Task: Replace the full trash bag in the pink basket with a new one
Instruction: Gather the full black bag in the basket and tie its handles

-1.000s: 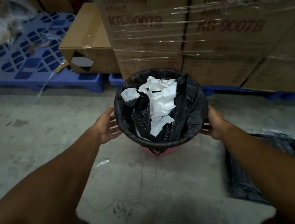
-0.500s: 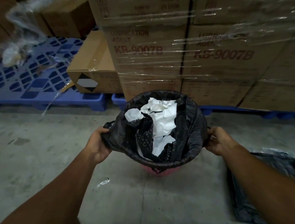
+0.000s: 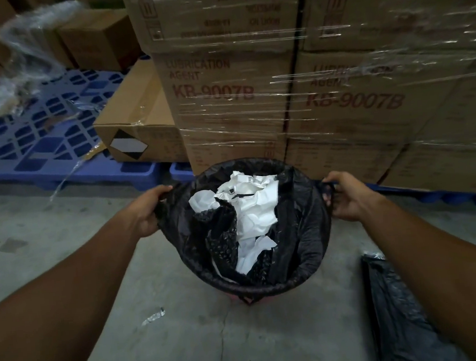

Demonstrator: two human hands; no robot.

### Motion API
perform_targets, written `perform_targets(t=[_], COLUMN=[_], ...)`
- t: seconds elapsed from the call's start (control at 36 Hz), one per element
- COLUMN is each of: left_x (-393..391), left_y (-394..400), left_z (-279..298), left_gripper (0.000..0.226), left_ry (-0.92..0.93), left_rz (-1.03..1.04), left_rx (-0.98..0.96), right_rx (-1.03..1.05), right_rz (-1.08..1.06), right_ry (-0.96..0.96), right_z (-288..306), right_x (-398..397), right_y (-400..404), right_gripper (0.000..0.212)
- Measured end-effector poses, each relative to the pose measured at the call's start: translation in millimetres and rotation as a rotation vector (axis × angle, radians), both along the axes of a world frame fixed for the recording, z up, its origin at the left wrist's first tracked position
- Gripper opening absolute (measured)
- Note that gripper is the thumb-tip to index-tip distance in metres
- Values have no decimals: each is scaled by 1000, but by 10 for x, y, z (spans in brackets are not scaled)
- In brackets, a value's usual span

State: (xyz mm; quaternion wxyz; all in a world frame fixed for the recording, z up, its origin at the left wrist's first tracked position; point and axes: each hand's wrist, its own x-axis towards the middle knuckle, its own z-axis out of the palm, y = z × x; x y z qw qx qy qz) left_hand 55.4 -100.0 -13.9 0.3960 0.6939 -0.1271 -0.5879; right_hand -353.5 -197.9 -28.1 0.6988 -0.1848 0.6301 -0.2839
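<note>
A full black trash bag (image 3: 299,238) lines the pink basket (image 3: 241,298), of which only a sliver shows under the bag's near rim. Crumpled white paper (image 3: 250,208) and dark scraps fill the bag. My left hand (image 3: 147,212) grips the bag's left edge, pulled off the rim. My right hand (image 3: 344,197) grips the right edge, with a loop of black plastic bunched in the fingers. A flat new black bag (image 3: 398,316) lies on the floor at the lower right.
Shrink-wrapped cardboard boxes (image 3: 252,92) stand stacked right behind the basket. A blue plastic pallet (image 3: 34,140) lies at the left with a single box (image 3: 140,125) and loose clear wrap (image 3: 19,61) on it. A scrap of clear plastic (image 3: 153,316) lies on the concrete floor.
Both hands went from resting beside the basket to gripping the bag's edges and have lifted them off the rim on both sides. The camera has tilted upward.
</note>
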Motion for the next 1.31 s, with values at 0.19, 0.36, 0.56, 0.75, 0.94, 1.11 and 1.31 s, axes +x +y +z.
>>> perform_targets(t=[0.19, 0.36, 0.56, 0.75, 0.94, 1.11, 1.31], left_x=[42, -155, -224, -124, -243, -291, -250], left_y=[-230, -332, -255, -312, -740, -885, -944], left_z=[175, 246, 203, 300, 425, 423, 298], left_gripper=[47, 23, 25, 35, 22, 37, 45], left_ry=[-155, -279, -217, -271, -355, -216, -757], left_rz=[-188, -135, -133, -209, -211, -196, -368], left_rx=[9, -120, -351, -71, -28, -68, -120], right_rx=[-64, -138, -390, -331, -251, -227, -396], right_rz=[284, 227, 42, 107, 261, 277, 440], right_ry=[259, 263, 180, 268, 461, 402, 887], right_z=[208, 221, 233, 211, 358, 448, 352], right_x=[121, 274, 309, 358, 546, 532, 461], right_y=[-213, -305, -243, -204, -386, -563, -629], right_gripper=[41, 6, 14, 18, 20, 11, 24])
